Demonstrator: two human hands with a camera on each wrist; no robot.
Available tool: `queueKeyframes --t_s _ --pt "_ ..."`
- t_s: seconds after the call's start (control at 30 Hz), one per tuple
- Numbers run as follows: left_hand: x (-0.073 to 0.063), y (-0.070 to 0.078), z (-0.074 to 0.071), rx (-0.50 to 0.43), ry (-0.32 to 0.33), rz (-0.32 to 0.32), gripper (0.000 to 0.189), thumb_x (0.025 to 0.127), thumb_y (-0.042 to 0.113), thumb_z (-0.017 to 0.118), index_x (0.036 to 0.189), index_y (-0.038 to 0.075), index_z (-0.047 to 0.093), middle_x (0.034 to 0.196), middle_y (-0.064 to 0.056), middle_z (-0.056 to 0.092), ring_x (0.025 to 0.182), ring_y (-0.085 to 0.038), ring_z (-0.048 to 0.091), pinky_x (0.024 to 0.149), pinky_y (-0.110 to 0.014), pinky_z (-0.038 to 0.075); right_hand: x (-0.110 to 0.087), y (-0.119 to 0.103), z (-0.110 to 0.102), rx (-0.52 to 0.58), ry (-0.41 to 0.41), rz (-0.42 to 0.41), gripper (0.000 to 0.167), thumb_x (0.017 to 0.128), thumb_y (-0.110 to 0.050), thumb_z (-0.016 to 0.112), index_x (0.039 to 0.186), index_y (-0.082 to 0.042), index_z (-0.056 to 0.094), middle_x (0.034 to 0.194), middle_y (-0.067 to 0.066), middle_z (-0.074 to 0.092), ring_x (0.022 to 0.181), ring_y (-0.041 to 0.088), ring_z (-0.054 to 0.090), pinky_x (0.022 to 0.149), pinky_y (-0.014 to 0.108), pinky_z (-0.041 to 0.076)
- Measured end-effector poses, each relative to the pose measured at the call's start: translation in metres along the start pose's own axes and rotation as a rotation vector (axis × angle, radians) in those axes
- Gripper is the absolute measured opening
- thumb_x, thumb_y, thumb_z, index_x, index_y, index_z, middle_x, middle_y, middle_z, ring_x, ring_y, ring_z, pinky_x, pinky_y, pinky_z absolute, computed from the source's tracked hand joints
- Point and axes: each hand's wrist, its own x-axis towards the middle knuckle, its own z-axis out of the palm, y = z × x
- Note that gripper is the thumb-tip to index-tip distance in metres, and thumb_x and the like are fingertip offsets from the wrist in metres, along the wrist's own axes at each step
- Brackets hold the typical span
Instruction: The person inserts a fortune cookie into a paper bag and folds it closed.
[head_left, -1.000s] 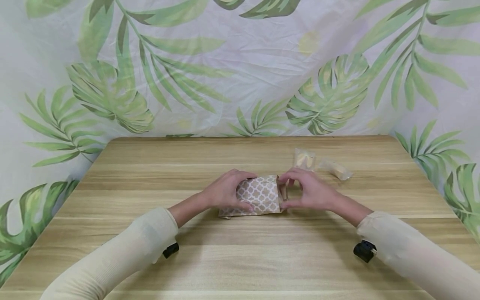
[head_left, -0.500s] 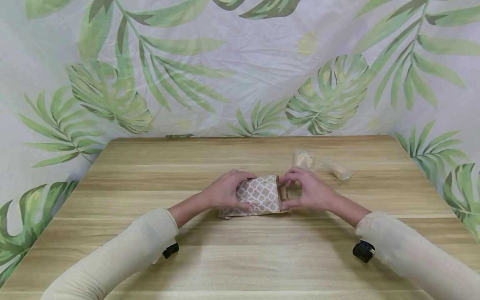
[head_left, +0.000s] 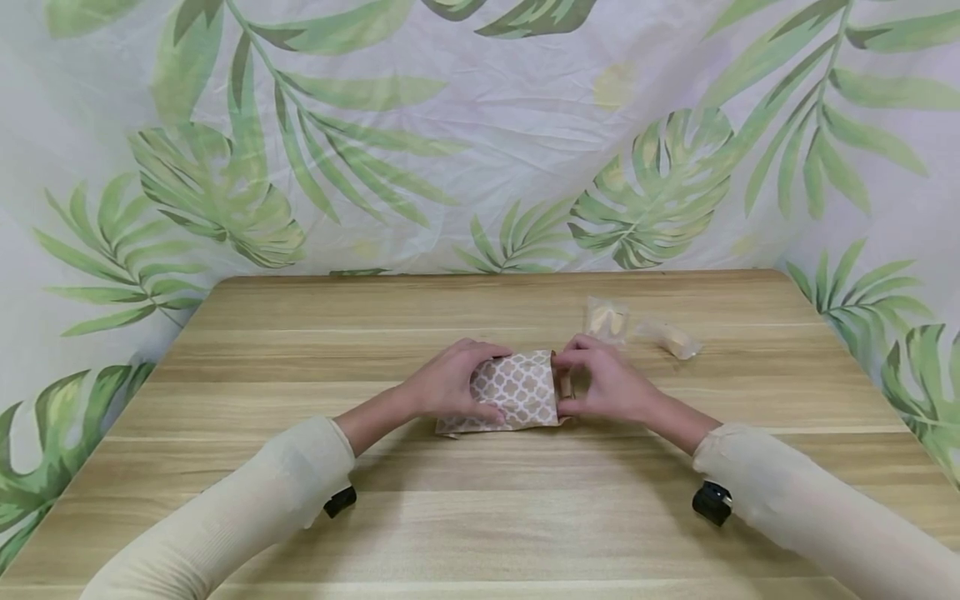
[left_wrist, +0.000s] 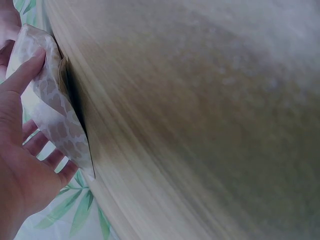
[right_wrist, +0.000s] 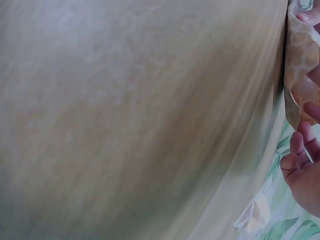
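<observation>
A brown paper bag [head_left: 517, 387] with a white lattice print lies on its side on the table in the head view, its mouth facing right. My left hand [head_left: 453, 379] grips its closed end, thumb on the near side and fingers on the far side. At the mouth, my right hand [head_left: 611, 379] holds the rim with thumb and fingertips set apart at its two edges. The left wrist view has the bag [left_wrist: 62, 120] between left thumb and fingers. Only part of the right hand [right_wrist: 310, 185] shows in the right wrist view. The bag's inside is hidden.
Two small clear packets, one squarish [head_left: 606, 319] and one long [head_left: 672, 340], lie behind my right hand with pale contents. The wooden table [head_left: 480, 533] reaches back to a leaf-printed cloth [head_left: 510, 125].
My right hand and forearm have shifted slightly left, and its fingers sit closer to the bag's mouth. The left hand and the bag stay nearly still.
</observation>
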Motion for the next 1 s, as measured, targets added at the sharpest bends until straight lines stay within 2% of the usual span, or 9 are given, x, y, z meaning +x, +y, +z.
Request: queueKeyframes --t_s 0.17,0.33,0.53,0.73,0.9,1.0 --pt "0.0 -0.001 0.001 -0.001 0.001 -0.002 0.092 0.072 0.04 0.095 0.146 0.003 0.056 0.145 -0.013 0.061 0.127 -0.032 0.056 0.108 -0.048 0.047 0.002 0.001 0.002 0.01 -0.003 0.0 0.048 0.069 -0.011 0.095 0.112 -0.002 0.076 0.102 0.005 0.064 0.096 0.022 0.06 0.087 0.041 0.053" --pt "0.0 -0.001 0.001 -0.003 -0.004 -0.015 0.093 0.072 0.04 0.095 0.147 0.004 0.055 0.146 -0.012 0.06 0.129 -0.031 0.055 0.11 -0.048 0.046 0.0 0.001 -0.002 0.013 0.0 0.033 0.055 0.069 -0.016 0.096 0.118 -0.001 0.074 0.107 0.006 0.066 0.1 0.024 0.062 0.089 0.044 0.053" --pt "-0.001 -0.001 0.001 0.006 -0.003 -0.013 0.093 0.072 0.042 0.095 0.147 0.004 0.055 0.145 -0.012 0.06 0.129 -0.031 0.055 0.11 -0.048 0.046 -0.002 0.002 -0.009 0.019 0.014 0.059 0.063 0.068 -0.026 0.098 0.122 -0.003 0.073 0.1 0.006 0.068 0.091 0.023 0.059 0.081 0.044 0.052" --pt "0.0 -0.003 0.002 0.014 -0.001 -0.01 0.093 0.072 0.042 0.095 0.147 0.003 0.055 0.145 -0.012 0.061 0.127 -0.031 0.056 0.109 -0.048 0.047 -0.005 0.008 -0.017 0.041 0.033 0.049 0.056 0.072 -0.015 0.096 0.12 0.002 0.072 0.101 0.01 0.071 0.091 0.027 0.064 0.081 0.046 0.055" --pt "0.0 -0.003 0.002 0.013 0.001 -0.003 0.093 0.072 0.042 0.095 0.147 0.003 0.055 0.145 -0.013 0.061 0.128 -0.032 0.056 0.109 -0.049 0.046 -0.008 0.016 -0.024 0.01 0.068 0.037 0.05 0.075 -0.009 0.092 0.118 0.005 0.071 0.107 0.017 0.072 0.091 0.032 0.066 0.079 0.049 0.055" --pt "0.0 -0.003 0.002 0.013 0.001 0.004 0.093 0.072 0.042 0.095 0.146 0.003 0.056 0.145 -0.013 0.061 0.128 -0.032 0.055 0.109 -0.049 0.046 -0.009 0.02 -0.028 -0.029 0.093 0.033 0.049 0.076 -0.01 0.092 0.117 0.004 0.072 0.107 0.018 0.073 0.089 0.032 0.067 0.076 0.047 0.056"
